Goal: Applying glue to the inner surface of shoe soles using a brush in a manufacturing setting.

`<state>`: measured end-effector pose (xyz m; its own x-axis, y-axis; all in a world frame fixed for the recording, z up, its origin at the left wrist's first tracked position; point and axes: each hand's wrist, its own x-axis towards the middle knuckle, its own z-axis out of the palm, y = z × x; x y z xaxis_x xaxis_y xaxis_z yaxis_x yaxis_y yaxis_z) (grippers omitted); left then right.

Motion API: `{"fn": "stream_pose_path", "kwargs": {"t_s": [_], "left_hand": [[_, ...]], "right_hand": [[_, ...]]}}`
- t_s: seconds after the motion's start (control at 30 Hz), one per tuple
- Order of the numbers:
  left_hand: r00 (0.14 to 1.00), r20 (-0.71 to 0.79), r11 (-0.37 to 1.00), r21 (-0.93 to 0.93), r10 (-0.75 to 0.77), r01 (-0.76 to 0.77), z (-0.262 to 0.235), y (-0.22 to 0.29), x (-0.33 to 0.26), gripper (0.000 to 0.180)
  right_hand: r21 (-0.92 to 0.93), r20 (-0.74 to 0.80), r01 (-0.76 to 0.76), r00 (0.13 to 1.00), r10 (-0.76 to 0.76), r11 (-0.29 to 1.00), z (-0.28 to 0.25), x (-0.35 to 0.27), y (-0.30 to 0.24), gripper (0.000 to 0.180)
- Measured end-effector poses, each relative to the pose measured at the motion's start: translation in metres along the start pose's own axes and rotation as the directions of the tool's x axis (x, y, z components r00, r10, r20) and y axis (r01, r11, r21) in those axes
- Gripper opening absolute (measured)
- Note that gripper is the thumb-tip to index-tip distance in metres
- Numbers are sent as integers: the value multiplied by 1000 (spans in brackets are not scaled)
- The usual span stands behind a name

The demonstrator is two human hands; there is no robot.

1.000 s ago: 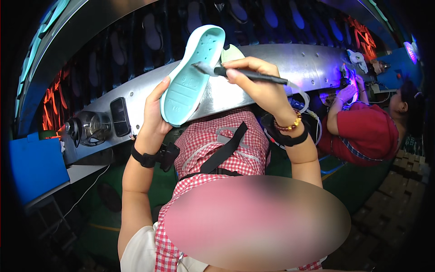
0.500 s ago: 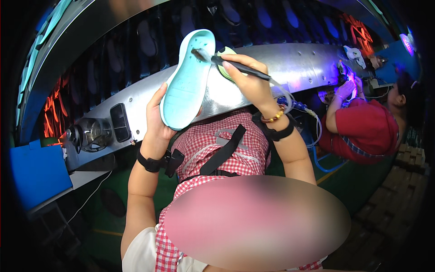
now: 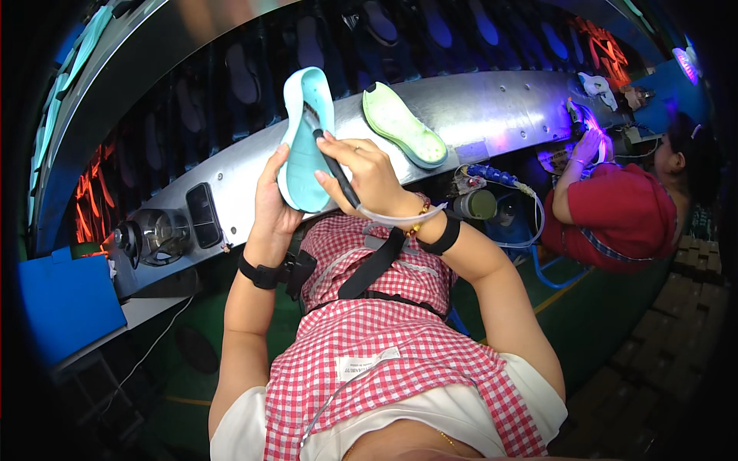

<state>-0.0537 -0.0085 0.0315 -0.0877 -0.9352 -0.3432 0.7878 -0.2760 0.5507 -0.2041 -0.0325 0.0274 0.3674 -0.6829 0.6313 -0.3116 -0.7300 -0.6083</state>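
My left hand (image 3: 274, 201) grips a light blue shoe sole (image 3: 309, 188) by its heel end, thumb along the side, toe end pointing away from me. Across it comes my right hand (image 3: 370, 175), closed on a brush (image 3: 335, 169) with a black handle and a clear tube trailing from its rear end. The brush tip touches or hovers over the inner face near the sole's left edge; which of the two I cannot tell. Right of my hands, a pale green shoe sole (image 3: 406, 129) lies on the curved metal bench (image 3: 480, 107).
Dark rows of shoe parts (image 3: 310, 42) run behind the bench. A black tray (image 3: 203, 215) and a clear round vessel (image 3: 161, 233) stand at the left, near a blue panel (image 3: 69, 307). At the right are an olive container (image 3: 481, 204) and a co-worker in red (image 3: 615, 211).
My right hand has moved left and nearer with the brush, uncovering the green sole. The blue sole has tilted and come slightly lower, the brush shifting toward its left edge.
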Motion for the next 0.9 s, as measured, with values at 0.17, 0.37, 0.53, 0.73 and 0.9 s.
{"fn": "stream_pose_path", "kwargs": {"t_s": [0.17, 0.37, 0.53, 0.73, 0.9], "left_hand": [[998, 58, 999, -49, 25, -22, -14, 19, 6, 41], [982, 187, 996, -72, -39, 53, -12, 18, -11, 52], [974, 220, 995, -78, -48, 66, 1, 10, -14, 51], [983, 174, 998, -56, 49, -39, 12, 28, -15, 48], [905, 278, 908, 181, 322, -379, 56, 82, -25, 47]], "right_hand": [[357, 279, -84, 960, -20, 930, -30, -3, -19, 33], [456, 180, -317, 948, 263, 831, -80, 26, 7, 27], [226, -4, -170, 984, 176, 959, -72, 47, 9, 21], [485, 479, -459, 852, 213, 744, -92, 11, -17, 26], [924, -172, -59, 817, 550, 377, -130, -14, 5, 39]]}}
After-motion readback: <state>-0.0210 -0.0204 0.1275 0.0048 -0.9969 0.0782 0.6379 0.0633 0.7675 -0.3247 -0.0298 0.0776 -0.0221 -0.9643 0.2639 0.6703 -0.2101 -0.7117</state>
